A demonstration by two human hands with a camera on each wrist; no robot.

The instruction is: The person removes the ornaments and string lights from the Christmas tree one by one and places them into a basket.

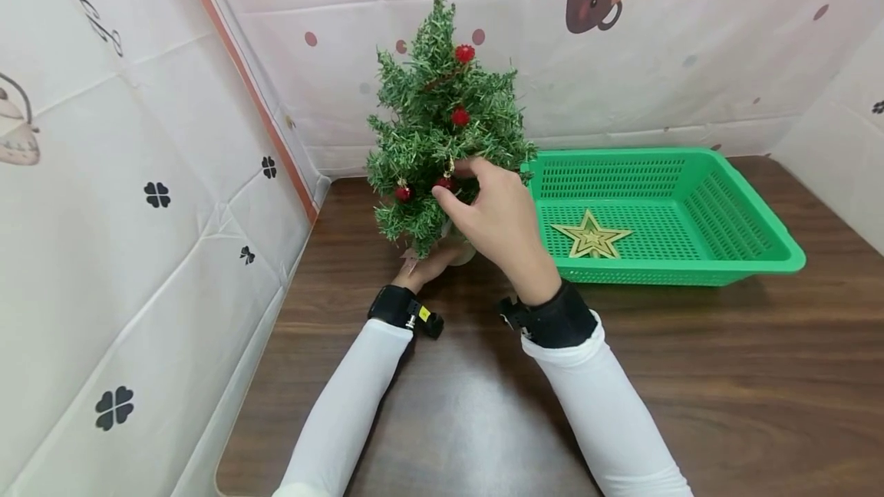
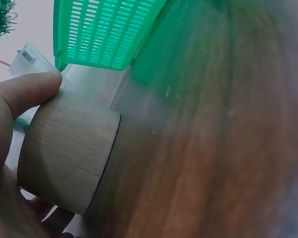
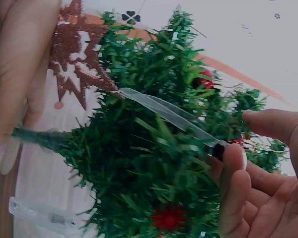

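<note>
Two hands on the upright tree [image 1: 442, 129]: our left hand [image 1: 428, 267] grips its base [image 2: 69, 153], right hand [image 1: 500, 225] pinches a red ball [image 1: 444, 183] w/ fingertips, just above.

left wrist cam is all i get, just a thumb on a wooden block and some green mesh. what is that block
Observer: The base of a small Christmas tree; the left hand grips it.
Operator: wheres the other hand
Observer: The right hand is up in the branches, pinching a red ornament.
Operator: and the green mesh
Observer: A green basket right of the tree, with a gold star lying in it.
</note>
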